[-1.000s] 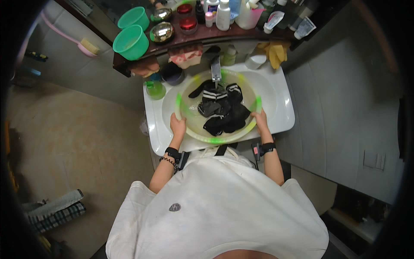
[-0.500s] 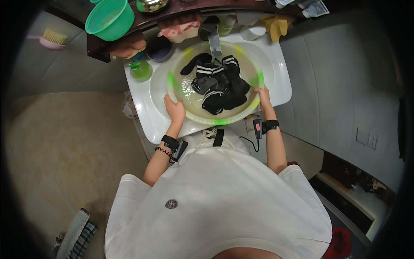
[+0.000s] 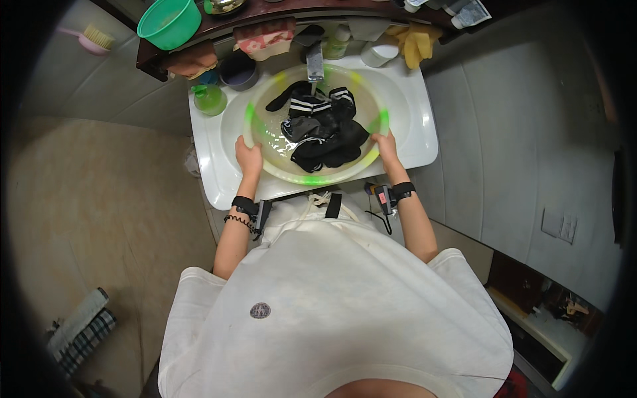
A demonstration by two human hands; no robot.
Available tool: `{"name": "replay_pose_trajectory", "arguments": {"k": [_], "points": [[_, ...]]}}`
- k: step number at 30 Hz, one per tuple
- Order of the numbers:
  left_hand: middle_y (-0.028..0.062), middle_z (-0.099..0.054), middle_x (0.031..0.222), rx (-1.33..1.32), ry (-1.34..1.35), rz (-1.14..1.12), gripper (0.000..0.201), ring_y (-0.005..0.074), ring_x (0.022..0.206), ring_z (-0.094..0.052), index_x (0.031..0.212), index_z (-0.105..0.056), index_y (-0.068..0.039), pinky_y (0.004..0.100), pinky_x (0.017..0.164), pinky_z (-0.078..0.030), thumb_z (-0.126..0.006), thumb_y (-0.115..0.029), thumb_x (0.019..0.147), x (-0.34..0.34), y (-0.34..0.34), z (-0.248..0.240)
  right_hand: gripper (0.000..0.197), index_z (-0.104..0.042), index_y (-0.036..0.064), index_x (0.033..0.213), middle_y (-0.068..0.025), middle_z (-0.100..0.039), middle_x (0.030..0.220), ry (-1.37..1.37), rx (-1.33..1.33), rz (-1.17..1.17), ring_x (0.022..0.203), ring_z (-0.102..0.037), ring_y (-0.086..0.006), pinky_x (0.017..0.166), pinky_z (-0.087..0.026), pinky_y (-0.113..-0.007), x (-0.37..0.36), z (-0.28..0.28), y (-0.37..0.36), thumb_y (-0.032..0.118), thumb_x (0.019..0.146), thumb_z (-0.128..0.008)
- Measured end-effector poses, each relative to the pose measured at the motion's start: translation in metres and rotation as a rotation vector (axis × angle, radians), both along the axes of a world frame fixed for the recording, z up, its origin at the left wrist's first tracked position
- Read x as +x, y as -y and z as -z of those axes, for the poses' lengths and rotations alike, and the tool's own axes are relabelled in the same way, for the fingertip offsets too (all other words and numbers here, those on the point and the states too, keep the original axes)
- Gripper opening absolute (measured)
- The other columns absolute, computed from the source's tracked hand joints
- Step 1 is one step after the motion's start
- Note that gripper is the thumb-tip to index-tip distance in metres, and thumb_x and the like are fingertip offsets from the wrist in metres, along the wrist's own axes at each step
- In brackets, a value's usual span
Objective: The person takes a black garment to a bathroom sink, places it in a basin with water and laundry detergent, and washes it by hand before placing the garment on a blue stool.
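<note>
A pale round plastic basin (image 3: 292, 177) with green and yellow patches on its rim sits in the white sink (image 3: 420, 142). Black socks (image 3: 332, 132) with white stripes lie bunched in its water. My left hand (image 3: 249, 158) closes on the rim at the near left, fingers partly hidden by the basin. On the opposite side my right hand (image 3: 386, 147) grips the rim, thumb on top. Over the far edge of the basin reaches a metal faucet (image 3: 314, 63), and a thin stream seems to fall from it onto the socks.
A green pump bottle (image 3: 210, 101) and a dark bowl (image 3: 239, 71) stand on the sink's left corner. Behind are a white tub (image 3: 379, 54), yellow gloves (image 3: 416, 45) and a patterned cloth (image 3: 264, 38). Above, a dark shelf (image 3: 229, 23) holds a green basin (image 3: 168, 24).
The whole view has shifted slightly, so basin, sink and hands appear further left. Both hands keep their hold on the rim, and the socks lie much as before.
</note>
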State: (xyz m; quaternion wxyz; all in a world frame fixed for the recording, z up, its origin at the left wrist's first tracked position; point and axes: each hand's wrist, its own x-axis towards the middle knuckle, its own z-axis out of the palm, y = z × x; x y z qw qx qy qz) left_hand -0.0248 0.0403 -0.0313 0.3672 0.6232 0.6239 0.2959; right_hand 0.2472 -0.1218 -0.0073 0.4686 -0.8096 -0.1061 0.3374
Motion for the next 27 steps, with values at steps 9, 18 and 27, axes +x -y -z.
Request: {"name": "replay_pose_trajectory", "arguments": {"k": [9,18,27], "points": [[0.0193,-0.048,0.105,-0.056,-0.171,0.029,0.051,0.0335,0.095,-0.048,0.102,-0.05,0.001,0.0359,0.082,-0.038,-0.065,-0.024,0.061,-0.005,-0.005,-0.004,0.046,-0.046,0.0024,0.106,-0.0174,-0.055,0.098,0.041,-0.061,-0.146,0.093,-0.051,-0.0315,0.08,-0.038,-0.034,0.005,-0.002,0.002,0.019,0.065,-0.056],[0.0136,-0.044,0.114,-0.047,-0.471,-0.078,0.062,0.0292,0.098,-0.048,0.113,-0.042,-0.004,0.0367,0.082,-0.039,-0.062,-0.038,0.066,0.007,0.006,-0.037,0.053,-0.041,0.0046,0.111,-0.0177,-0.053,0.102,0.051,-0.013,-0.216,0.098,-0.049,-0.0337,0.084,-0.036,-0.037,0.008,0.003,0.003,0.025,0.065,-0.056],[0.0136,-0.045,0.113,0.133,-0.64,-0.026,0.054,0.0293,0.098,-0.049,0.112,-0.041,-0.004,0.0371,0.081,-0.039,-0.058,-0.035,0.07,0.012,0.011,-0.048,0.051,-0.042,0.0053,0.11,-0.0175,-0.054,0.101,0.1,-0.077,-0.229,0.097,-0.049,-0.0343,0.083,-0.037,-0.038,0.007,-0.003,0.004,0.025,0.065,-0.056]]}}
